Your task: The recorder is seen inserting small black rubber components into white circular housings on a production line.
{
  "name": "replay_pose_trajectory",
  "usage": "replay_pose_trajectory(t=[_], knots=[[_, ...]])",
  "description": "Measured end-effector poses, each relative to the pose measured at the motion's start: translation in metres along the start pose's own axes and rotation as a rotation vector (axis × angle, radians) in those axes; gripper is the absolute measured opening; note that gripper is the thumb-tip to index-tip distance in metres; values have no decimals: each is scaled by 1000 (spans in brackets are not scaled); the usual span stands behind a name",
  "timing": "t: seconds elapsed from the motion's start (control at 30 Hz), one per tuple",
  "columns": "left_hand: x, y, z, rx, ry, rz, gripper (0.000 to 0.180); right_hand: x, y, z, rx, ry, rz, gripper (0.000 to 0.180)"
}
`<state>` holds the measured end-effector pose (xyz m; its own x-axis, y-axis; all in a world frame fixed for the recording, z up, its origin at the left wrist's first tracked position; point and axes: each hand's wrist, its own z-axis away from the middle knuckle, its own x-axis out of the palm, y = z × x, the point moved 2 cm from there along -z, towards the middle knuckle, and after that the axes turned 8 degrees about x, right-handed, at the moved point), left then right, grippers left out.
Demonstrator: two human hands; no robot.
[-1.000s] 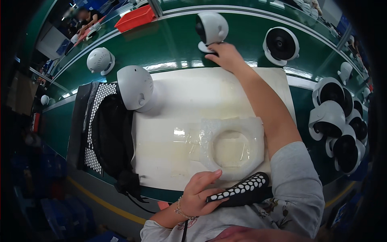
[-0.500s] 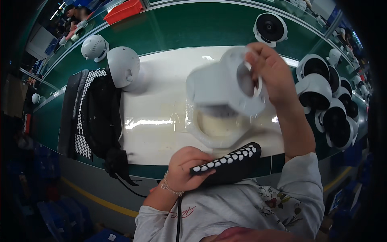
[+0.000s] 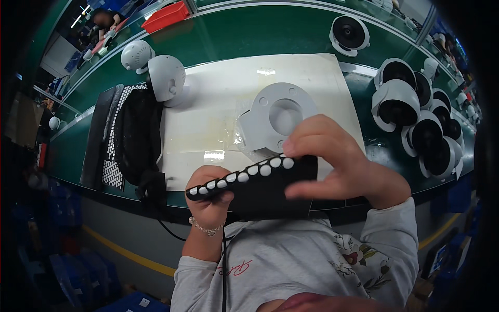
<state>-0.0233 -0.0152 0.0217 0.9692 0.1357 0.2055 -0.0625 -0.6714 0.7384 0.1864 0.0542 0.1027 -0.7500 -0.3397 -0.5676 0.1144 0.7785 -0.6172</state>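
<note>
In my left hand [image 3: 209,179] is one end of a black sheet [image 3: 265,190] with rows of white round pads, the fingers closed around it. My right hand [image 3: 335,158] is at the sheet's other end. Its fingertips touch or hover by the last pads, while the thumb is held apart, lower down. Just beyond lies a white plastic camera housing [image 3: 260,117], its ring-shaped base with a round opening facing up. It rests on a clear-wrapped support [image 3: 244,143], mostly hidden under it.
A white board [image 3: 202,125] covers the green bench. On the left are black padded sheets [image 3: 112,171], a black cloth bundle [image 3: 136,135] and two white housings [image 3: 167,78]. Several white-and-black cameras [image 3: 395,106] crowd the right; another camera [image 3: 349,34] and a red tray [image 3: 165,16] stand behind.
My right hand has let go of the white housing, now lying base up on the support, and come down to the black sheet. My left hand has moved left and up with the sheet.
</note>
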Motion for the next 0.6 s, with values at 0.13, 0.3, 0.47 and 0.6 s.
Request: replay_pose_trajectory(t=[0.13,0.3,0.47,0.6], knots=[[30,13,-13,-106,83,137,32,5,8,9,236,12,-81,39],[10,2,0,-288,60,52,34,2,5,7,329,-24,-134,31],[5,4,1,-188,86,12,28,-4,6,5,473,4,-340,23],[8,6,1,-173,85,29,25,-9,-1,0,156,61,69,18]])
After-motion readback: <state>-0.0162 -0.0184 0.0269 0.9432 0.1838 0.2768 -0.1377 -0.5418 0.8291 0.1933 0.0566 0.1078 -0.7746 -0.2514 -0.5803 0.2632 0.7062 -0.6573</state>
